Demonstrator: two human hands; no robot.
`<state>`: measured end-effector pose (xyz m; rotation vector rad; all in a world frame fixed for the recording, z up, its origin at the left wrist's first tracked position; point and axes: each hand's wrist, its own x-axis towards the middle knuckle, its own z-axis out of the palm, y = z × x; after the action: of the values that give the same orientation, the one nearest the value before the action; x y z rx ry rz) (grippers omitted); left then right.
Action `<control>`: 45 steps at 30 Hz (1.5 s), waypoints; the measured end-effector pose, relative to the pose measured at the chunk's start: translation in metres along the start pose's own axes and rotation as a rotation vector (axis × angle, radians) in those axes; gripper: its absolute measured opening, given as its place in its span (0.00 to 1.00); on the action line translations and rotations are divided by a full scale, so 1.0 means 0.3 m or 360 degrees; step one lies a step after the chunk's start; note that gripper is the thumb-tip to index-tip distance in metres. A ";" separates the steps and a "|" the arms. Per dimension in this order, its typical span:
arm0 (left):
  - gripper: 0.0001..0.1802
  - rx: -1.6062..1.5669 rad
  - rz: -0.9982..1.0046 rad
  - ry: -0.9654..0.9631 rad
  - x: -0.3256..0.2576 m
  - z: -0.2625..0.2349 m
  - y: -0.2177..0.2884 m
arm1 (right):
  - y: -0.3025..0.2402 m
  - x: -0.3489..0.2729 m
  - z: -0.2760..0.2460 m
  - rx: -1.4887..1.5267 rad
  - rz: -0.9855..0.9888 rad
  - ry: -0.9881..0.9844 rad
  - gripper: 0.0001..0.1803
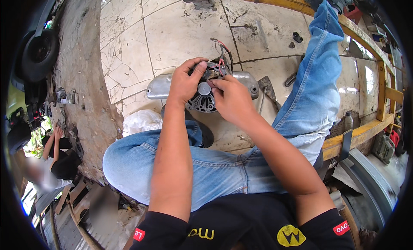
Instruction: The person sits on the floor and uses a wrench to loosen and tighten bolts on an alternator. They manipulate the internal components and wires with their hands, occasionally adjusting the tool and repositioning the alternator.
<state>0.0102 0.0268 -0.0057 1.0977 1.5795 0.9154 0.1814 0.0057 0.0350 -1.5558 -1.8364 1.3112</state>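
Note:
An alternator (201,104) with a slotted metal end and a round hub sits in front of me. It rests by a long silver metal casing (158,87) with rounded ends. My left hand (186,81) is closed around the alternator's left upper side, its thumb on the top near the hub. The fingers of my right hand (232,96) are pinched together just above the hub, and what they hold is hidden. Red and black wires (222,50) stick up from the alternator's far side.
My jeans-clad legs frame the work on the cracked tile floor (180,35). A clear plastic bag (143,122) lies left. Small dark parts (297,37) and a flat tool (267,91) lie right, before a yellow metal frame (382,88). A person (51,159) sits far left.

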 end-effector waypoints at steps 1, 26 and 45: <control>0.17 0.0003 0.0035 0.0010 0.001 -0.001 0.000 | 0.003 0.000 0.004 -0.0007 -0.0017 0.0047 0.12; 0.17 -0.0072 -0.0034 0.0019 -0.003 0.003 -0.005 | 0.021 0.067 -0.040 -0.0054 0.0082 -0.0064 0.12; 0.17 -0.0033 0.0003 0.0040 0.006 0.004 -0.034 | -0.001 0.054 -0.004 -0.0257 -0.0061 0.0057 0.10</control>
<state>0.0089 0.0254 -0.0161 1.0772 1.5860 0.9486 0.1773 0.0211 0.0316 -1.6048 -1.9815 1.1350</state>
